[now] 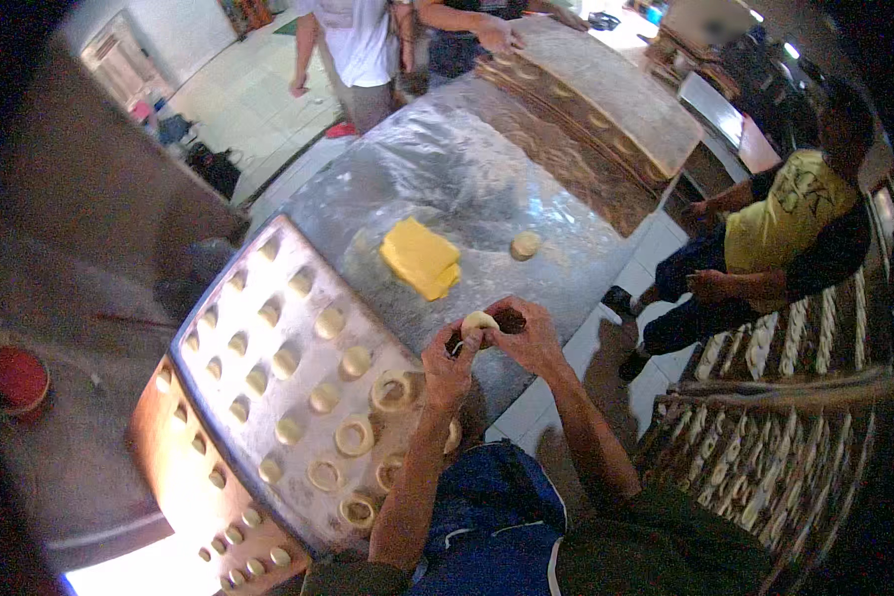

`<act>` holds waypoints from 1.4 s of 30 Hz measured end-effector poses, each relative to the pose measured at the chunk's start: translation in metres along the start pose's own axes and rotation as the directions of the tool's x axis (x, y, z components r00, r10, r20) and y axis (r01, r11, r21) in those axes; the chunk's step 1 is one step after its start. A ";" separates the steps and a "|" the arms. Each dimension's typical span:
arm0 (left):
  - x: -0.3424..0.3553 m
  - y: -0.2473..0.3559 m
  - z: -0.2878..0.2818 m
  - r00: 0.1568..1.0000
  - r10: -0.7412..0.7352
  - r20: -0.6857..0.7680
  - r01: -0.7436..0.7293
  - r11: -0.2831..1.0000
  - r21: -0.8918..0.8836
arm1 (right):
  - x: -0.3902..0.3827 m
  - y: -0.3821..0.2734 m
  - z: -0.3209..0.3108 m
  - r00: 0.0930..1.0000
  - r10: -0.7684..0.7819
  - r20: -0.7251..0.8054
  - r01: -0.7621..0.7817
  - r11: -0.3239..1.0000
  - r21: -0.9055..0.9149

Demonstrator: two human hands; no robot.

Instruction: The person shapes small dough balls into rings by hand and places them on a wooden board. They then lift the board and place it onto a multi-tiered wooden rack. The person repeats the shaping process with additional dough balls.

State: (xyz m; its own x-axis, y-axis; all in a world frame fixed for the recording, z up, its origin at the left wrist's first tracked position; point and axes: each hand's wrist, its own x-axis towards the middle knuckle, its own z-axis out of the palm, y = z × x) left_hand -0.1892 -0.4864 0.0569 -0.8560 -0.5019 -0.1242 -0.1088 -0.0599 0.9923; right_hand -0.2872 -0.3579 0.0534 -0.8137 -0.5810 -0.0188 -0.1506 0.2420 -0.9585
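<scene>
A small pale piece of dough (480,322) is held up in front of me, pinched between my two hands. My left hand (448,362) grips its left side, and the fingers of my right hand (529,339) close on its right side. Both hands are above the near edge of the floured metal table (368,223). Beyond them on the table lie a round dough ball (524,245) and a yellow, folded-looking slab (420,258); its material I cannot make out. To my left, a large tray (303,412) bears rows of dough balls and several dough rings (354,434).
Under that tray, a wooden board (149,427) carries more dough balls. Wooden trays (606,84) are stacked at the far right. A person in a yellow shirt (790,219) stands right, near racks of twisted dough (755,467). Two people stand beyond the table. A red bucket (15,377) sits left.
</scene>
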 end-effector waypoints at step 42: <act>-0.311 -0.060 -0.268 0.756 0.206 -0.622 -0.230 0.972 0.044 | -0.239 -0.114 0.331 0.767 -0.058 0.639 0.067 0.998 0.011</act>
State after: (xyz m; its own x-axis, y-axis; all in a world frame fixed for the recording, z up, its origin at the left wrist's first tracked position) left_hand 0.2189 -0.5576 0.0365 -0.3552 -0.9280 0.1130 0.0687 0.0946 0.9931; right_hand 0.1099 -0.5040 0.0733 -0.2568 -0.9563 -0.1402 -0.1983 0.1941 -0.9607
